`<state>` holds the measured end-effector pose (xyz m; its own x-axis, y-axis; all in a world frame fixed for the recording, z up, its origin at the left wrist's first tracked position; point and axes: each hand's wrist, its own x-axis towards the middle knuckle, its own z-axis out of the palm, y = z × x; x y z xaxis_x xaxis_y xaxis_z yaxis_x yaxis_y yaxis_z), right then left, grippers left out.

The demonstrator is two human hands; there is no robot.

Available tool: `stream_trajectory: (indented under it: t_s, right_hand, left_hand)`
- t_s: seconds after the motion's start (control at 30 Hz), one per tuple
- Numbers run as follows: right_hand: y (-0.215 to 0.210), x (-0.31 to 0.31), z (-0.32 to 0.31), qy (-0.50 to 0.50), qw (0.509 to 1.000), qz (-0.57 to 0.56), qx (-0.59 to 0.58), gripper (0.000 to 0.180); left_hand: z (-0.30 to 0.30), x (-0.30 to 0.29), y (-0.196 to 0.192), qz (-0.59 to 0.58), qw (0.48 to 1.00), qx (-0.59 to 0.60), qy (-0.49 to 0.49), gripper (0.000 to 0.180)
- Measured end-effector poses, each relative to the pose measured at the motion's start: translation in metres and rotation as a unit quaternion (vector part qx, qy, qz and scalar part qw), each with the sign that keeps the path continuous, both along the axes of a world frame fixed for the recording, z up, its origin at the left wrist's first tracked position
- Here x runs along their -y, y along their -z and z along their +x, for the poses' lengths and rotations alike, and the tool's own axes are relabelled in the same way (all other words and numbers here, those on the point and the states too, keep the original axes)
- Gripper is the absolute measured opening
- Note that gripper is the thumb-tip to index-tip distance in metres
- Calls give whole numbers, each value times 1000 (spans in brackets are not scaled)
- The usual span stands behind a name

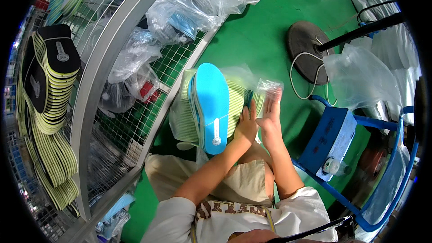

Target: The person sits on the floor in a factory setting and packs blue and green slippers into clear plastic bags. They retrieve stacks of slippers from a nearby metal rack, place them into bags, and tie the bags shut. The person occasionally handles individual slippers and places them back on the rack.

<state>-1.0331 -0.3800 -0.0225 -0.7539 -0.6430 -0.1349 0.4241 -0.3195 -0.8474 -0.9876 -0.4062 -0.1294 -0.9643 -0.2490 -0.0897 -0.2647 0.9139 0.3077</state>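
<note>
A stack of bright blue insoles (pixel 208 94), the top one with a white label, lies in front of me. Beneath and beside it, green-and-white striped insole stacks (pixel 184 123) sit in clear plastic. My left hand (pixel 246 128) lies with fingers stretched out against the near end of a smaller striped insole stack (pixel 257 99). Upright on the right side of that stack is my right hand (pixel 271 119), its fingers straight. A clear plastic bag (pixel 271 86) covers or touches its fingertips; whether the fingers are inside it, I cannot tell.
A wire-mesh rack (pixel 101 58) on the left holds plastic bags and stacked black-topped insoles (pixel 56 67). To the right stand a blue box (pixel 330 137), a clear bottle (pixel 335 166), a blue metal frame (pixel 330 189) and a round black base (pixel 306 47) with a pole and cord.
</note>
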Motion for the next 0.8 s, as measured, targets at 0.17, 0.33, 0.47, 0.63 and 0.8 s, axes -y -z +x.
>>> stream_trajectory:
  t_s: [0.17, 0.33, 0.47, 0.63, 0.8]
  right_hand:
    - [30, -48, -29, -154, 719, 473, -485, 64]
    - [30, -43, -18, -169, 630, 562, -509, 59]
    - [20, -25, -15, -151, 592, 572, -547, 58]
    - [4, -14, -16, -276, 798, 447, -295, 61]
    - [-21, 18, 7, -152, 955, 247, -55, 71]
  left_hand:
    - [18, 14, -17, 239, 969, 41, -41, 64]
    - [30, 10, -25, 180, 970, 163, 14, 57]
    - [73, 23, -60, 263, 952, -155, 34, 31]
    - [158, 51, -90, 277, 906, -310, -78, 21]
    - [177, 80, -79, 145, 870, -358, -306, 23]
